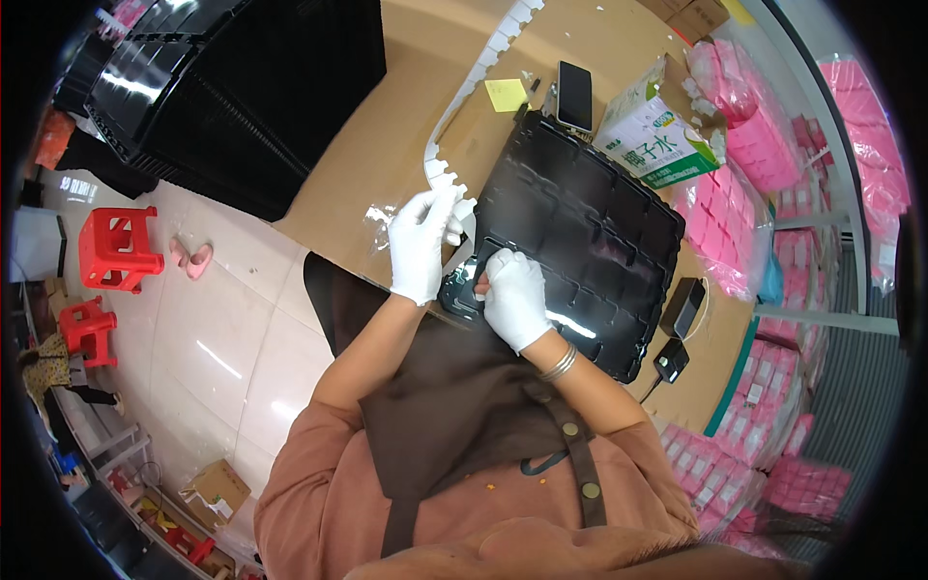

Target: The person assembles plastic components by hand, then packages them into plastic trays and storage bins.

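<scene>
Both of my hands wear white gloves. My left hand [418,246] is raised at the near edge of the table, its thumb and fingers pinched together on a long white notched strip [435,145] that curves away across the tabletop. Right of it lies a glossy black plastic tray [590,232] with moulded rectangular sections, set at a slant. My right hand [515,300] rests at the tray's near left corner with its fingers curled closed. What those fingers hold, if anything, is hidden. A shiny clear scrap [380,215] lies on the table left of my left hand.
Beyond the tray are a phone [574,95], a yellow sticky note [506,95] and an open carton [657,130]. Pink packages [720,227] and a black adapter [683,307] lie right. Stacked black trays [261,116] stand left; red stools [121,249] and a person [48,372] are beyond.
</scene>
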The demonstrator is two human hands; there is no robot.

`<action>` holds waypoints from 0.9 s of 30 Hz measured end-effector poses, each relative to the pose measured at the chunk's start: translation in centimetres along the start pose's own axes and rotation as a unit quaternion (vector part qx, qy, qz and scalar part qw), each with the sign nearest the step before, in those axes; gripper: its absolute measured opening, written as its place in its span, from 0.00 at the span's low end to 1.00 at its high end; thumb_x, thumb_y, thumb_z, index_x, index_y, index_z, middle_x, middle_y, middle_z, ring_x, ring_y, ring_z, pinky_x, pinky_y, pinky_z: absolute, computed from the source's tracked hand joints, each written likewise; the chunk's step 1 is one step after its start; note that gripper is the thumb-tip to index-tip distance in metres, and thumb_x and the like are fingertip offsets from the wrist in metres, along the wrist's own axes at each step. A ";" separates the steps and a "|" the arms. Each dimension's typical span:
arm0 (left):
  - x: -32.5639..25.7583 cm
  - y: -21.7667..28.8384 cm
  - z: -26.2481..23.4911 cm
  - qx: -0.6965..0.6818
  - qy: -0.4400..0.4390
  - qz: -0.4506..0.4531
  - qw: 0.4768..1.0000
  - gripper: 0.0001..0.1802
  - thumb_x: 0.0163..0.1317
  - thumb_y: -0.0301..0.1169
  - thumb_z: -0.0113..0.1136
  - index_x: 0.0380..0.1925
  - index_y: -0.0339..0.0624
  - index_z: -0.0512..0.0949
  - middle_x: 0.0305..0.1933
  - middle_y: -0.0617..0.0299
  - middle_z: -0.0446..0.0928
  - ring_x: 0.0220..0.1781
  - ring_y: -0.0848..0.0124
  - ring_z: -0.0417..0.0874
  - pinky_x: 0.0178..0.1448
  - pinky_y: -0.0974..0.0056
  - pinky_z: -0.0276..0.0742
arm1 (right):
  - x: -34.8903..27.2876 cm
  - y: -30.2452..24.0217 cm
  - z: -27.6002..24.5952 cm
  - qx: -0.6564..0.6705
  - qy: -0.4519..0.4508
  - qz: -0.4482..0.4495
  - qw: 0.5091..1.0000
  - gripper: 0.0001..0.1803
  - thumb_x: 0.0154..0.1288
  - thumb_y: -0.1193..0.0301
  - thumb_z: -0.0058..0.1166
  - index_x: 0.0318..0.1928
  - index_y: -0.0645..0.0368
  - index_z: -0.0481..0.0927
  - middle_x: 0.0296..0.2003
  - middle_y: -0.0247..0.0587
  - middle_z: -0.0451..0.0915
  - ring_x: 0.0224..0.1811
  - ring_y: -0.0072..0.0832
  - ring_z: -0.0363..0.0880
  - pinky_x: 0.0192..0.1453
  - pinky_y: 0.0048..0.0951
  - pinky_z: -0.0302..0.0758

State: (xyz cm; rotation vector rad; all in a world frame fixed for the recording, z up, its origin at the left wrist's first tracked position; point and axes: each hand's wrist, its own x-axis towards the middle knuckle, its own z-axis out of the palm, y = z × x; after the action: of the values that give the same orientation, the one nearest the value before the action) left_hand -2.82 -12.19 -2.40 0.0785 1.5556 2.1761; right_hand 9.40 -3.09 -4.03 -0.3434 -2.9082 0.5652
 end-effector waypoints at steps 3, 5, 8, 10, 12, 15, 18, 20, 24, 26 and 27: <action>-0.1 -0.1 -0.1 0.003 -0.001 0.001 1.000 0.13 0.67 0.32 0.55 0.41 0.33 0.80 0.26 0.66 0.74 0.24 0.84 0.69 0.26 0.77 0.64 | -0.4 0.3 -0.5 0.008 -0.031 -0.056 0.998 0.06 0.44 0.76 0.60 0.21 0.56 0.75 0.26 0.42 0.74 0.33 0.39 0.74 0.39 0.38 0.69; -0.1 0.2 -0.3 0.005 0.001 -0.007 1.000 0.13 0.67 0.32 0.55 0.41 0.33 0.80 0.27 0.66 0.75 0.24 0.84 0.69 0.26 0.78 0.64 | -1.4 1.1 -1.2 0.080 -0.042 -0.102 0.991 0.07 0.43 0.81 0.56 0.22 0.57 0.74 0.26 0.42 0.73 0.32 0.39 0.74 0.38 0.38 0.69; -0.3 0.4 -0.5 0.017 0.001 -0.004 1.000 0.12 0.66 0.33 0.55 0.41 0.33 0.79 0.28 0.65 0.76 0.24 0.84 0.70 0.27 0.78 0.65 | -2.4 1.4 -2.2 0.240 0.173 -0.016 0.955 0.08 0.44 0.84 0.54 0.23 0.58 0.73 0.26 0.42 0.71 0.30 0.37 0.72 0.37 0.35 0.69; -0.7 0.2 0.1 -0.013 -0.016 -0.005 1.000 0.12 0.66 0.33 0.56 0.40 0.34 0.79 0.28 0.66 0.76 0.24 0.84 0.71 0.27 0.78 0.66 | -1.8 1.8 -2.9 0.331 0.215 0.133 0.909 0.07 0.53 0.80 0.57 0.25 0.60 0.72 0.30 0.39 0.72 0.30 0.27 0.72 0.37 0.24 0.69; -1.3 0.1 0.8 0.023 -0.029 -0.009 0.999 0.13 0.67 0.34 0.55 0.40 0.34 0.79 0.29 0.66 0.76 0.23 0.84 0.71 0.28 0.77 0.67 | 0.1 0.4 -3.8 0.545 0.192 0.198 0.792 0.07 0.58 0.75 0.59 0.30 0.61 0.73 0.33 0.36 0.74 0.32 0.23 0.74 0.38 0.23 0.70; -2.0 -0.1 1.7 0.008 -0.043 -0.016 0.999 0.13 0.67 0.34 0.55 0.40 0.35 0.79 0.29 0.66 0.77 0.24 0.84 0.72 0.29 0.77 0.68 | 2.0 -0.6 -2.8 0.593 0.177 0.199 0.760 0.08 0.62 0.71 0.59 0.35 0.61 0.75 0.34 0.33 0.77 0.35 0.18 0.74 0.43 0.20 0.69; -2.6 -0.4 2.5 0.016 -0.033 0.007 0.999 0.13 0.67 0.34 0.55 0.41 0.35 0.79 0.29 0.66 0.77 0.25 0.83 0.73 0.29 0.77 0.69 | 3.0 -1.6 -1.6 0.639 0.190 0.240 0.706 0.07 0.62 0.73 0.58 0.37 0.61 0.75 0.33 0.31 0.77 0.35 0.16 0.72 0.43 0.19 0.69; -2.9 -0.8 2.6 -0.008 -0.030 -0.014 0.999 0.13 0.67 0.34 0.55 0.42 0.34 0.79 0.29 0.66 0.77 0.27 0.83 0.74 0.29 0.78 0.68 | 3.3 -1.7 -1.5 0.648 0.202 0.256 0.688 0.07 0.62 0.74 0.58 0.38 0.61 0.75 0.33 0.31 0.77 0.35 0.16 0.73 0.42 0.18 0.69; -1.1 0.5 2.6 -0.177 -0.101 -0.110 0.973 0.13 0.66 0.31 0.56 0.46 0.35 0.76 0.35 0.66 0.77 0.28 0.82 0.74 0.26 0.78 0.67 | 3.0 -1.3 -2.9 0.635 0.224 0.251 0.696 0.07 0.61 0.76 0.58 0.38 0.62 0.75 0.32 0.32 0.78 0.35 0.16 0.73 0.41 0.18 0.70; 0.4 0.2 2.9 -0.145 -0.139 -0.129 0.971 0.14 0.65 0.30 0.57 0.48 0.36 0.75 0.37 0.66 0.77 0.28 0.82 0.74 0.24 0.77 0.66 | 2.6 -0.8 -3.3 0.619 0.237 0.265 0.700 0.06 0.61 0.78 0.57 0.37 0.62 0.75 0.32 0.33 0.78 0.35 0.17 0.74 0.40 0.19 0.71; 0.5 -0.1 3.4 -0.131 -0.124 -0.136 0.974 0.14 0.65 0.30 0.58 0.48 0.36 0.75 0.37 0.66 0.77 0.28 0.82 0.74 0.24 0.77 0.65 | 2.3 -0.7 -3.5 0.617 0.243 0.267 0.699 0.06 0.61 0.78 0.57 0.37 0.62 0.75 0.32 0.33 0.78 0.35 0.17 0.74 0.40 0.19 0.71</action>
State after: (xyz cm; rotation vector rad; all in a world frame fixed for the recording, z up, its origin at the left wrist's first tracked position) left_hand -2.19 -8.95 -1.40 0.0471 1.0669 2.0434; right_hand 7.71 -1.91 -0.34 -0.8877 -1.3548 1.9140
